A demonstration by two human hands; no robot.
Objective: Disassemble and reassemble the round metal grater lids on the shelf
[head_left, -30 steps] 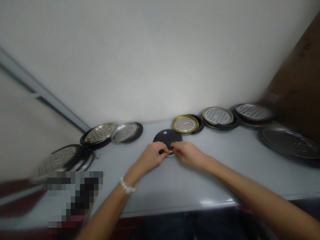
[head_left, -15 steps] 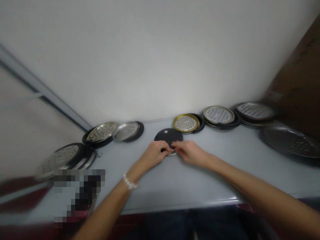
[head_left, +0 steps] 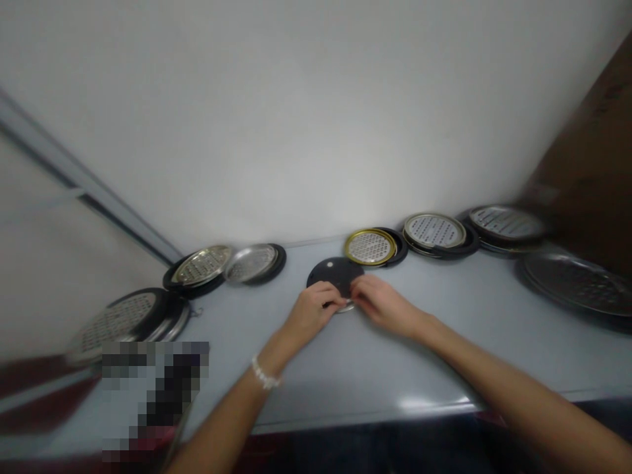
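A round dark disc (head_left: 333,273) with a light dot near its top stands at the middle of the table, with a thin pale rim at its lower edge. At that lower edge, my left hand (head_left: 316,311), a white beaded bracelet on its wrist, has its fingers pinched together from the left. My right hand (head_left: 382,303) is closed at the disc's lower right side, fingertips bent against it. Both sets of fingers touch the disc's near edge; what lies between the fingertips is too small and blurred to make out.
Behind the disc is a gold-rimmed perforated disc (head_left: 370,247). Silver perforated discs (head_left: 434,231) with black rings stand further right, beside a large dark one (head_left: 577,283). More discs (head_left: 203,264) line the left side of the grey table (head_left: 345,375). A brown panel (head_left: 597,164) rises at right.
Both hands have shifted slightly right and down in the picture, along with a small movement of the whole view. The fingers remain closed at the disc's near edge, slightly further apart.
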